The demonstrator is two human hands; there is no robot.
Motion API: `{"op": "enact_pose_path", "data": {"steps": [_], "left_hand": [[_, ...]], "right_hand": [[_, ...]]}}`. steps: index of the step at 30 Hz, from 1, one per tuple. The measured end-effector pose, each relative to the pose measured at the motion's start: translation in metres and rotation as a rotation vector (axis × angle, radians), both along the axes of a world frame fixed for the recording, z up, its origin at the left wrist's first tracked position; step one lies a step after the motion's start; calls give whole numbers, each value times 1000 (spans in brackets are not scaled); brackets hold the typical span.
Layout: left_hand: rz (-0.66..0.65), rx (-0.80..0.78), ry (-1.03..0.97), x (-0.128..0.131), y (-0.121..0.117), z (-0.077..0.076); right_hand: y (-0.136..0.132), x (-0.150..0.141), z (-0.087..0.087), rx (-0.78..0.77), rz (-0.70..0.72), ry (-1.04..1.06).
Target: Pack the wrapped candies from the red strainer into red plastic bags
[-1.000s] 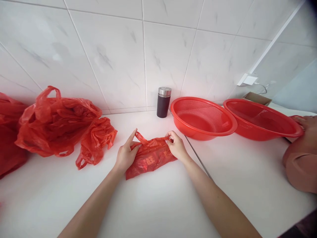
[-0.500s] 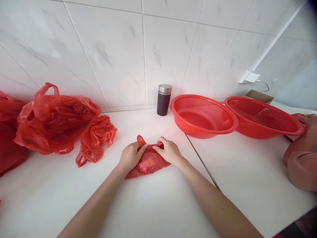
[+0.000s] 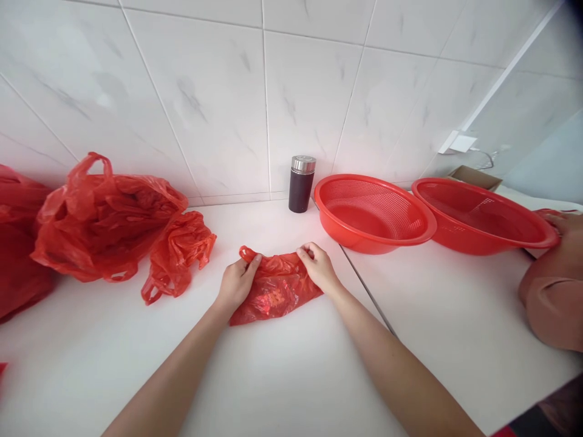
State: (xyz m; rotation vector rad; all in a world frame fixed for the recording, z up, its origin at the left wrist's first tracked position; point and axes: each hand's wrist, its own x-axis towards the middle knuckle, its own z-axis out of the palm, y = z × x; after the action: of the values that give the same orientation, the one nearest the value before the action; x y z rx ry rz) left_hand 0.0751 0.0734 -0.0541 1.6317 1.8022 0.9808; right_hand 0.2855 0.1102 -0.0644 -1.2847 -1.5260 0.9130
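A red plastic bag lies on the white table between my hands, its top edge pulled wide. Bright red and orange shapes show through the thin film, too blurred to name. My left hand pinches the bag's upper left corner, where a small handle loop sticks up. At the upper right edge, my right hand grips the film between thumb and fingers.
Crumpled red plastic bags lie to the left, with a smaller one beside them. A black flask stands by the tiled wall. Two red baskets, one nearer and one farther, sit right, by another person's arm.
My hands have moved apart, and the bag's top edge between them has spread from bunched to stretched wide. The handle loop has shifted left with my left hand.
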Motion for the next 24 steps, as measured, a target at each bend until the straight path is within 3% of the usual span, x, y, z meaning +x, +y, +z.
{"op": "enact_pose_path", "data": {"steps": [7,13,19,24], "left_hand": [[151,15,-344,-22,11,-3],[155,-26,-554,-38,-2,3],[126,-104,-529,-39,-21,9],[37,-259,-330,-51,-22,34]], "right_hand": [[30,11,-24,-66,-167,174],[35,11,-25,-65,-213,256],[34,11,-25,-73,-210,311],[34,13,-23,-50,-195,342]]}}
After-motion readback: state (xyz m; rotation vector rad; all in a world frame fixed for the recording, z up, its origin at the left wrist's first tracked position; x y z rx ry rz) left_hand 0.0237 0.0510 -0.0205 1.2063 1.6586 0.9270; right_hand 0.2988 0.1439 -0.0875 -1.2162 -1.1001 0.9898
